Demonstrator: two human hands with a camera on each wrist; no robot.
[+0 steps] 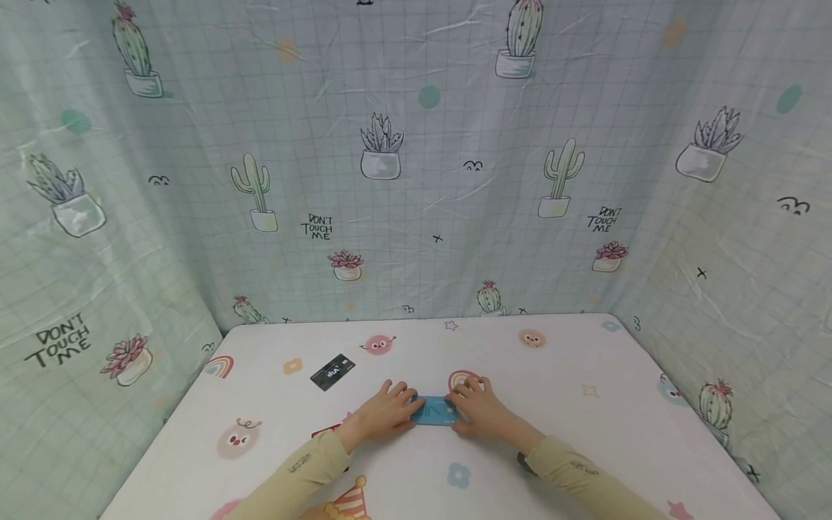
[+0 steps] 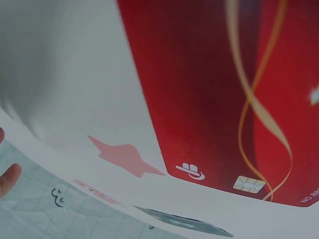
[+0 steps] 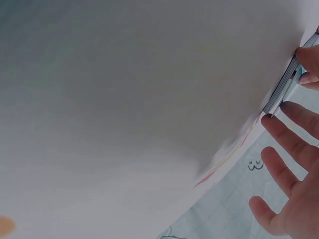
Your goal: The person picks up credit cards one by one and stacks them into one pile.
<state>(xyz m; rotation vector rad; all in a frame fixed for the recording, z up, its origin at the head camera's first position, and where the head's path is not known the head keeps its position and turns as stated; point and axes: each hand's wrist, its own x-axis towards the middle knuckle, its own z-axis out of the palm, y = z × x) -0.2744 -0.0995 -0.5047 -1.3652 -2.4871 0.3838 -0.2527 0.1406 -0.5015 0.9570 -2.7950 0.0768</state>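
Note:
A short stack of cards (image 3: pixel 280 92) with a light blue card (image 1: pixel 434 410) on top lies on the table between the two hands. My left hand (image 1: pixel 388 410) grips its left end, thumb on the near side; in the left wrist view only fingertips (image 2: pixel 9 180) show at the left edge. At the right end, my right hand (image 1: pixel 482 410) pinches the stack between thumb and fingers, the other fingers spread in the right wrist view. Beneath my left wrist lies a red card (image 2: pixel 199 99) with gold ribbon lines and a chip, mostly hidden by the arm in the head view.
A black VIP card (image 1: pixel 333 372) lies at the back left of the white printed table (image 1: pixel 559 390). Under the right wrist a dark object (image 1: pixel 526 464) peeks out beside the sleeve. Cactus-patterned curtains (image 1: pixel 429 202) stand behind the table and along both sides.

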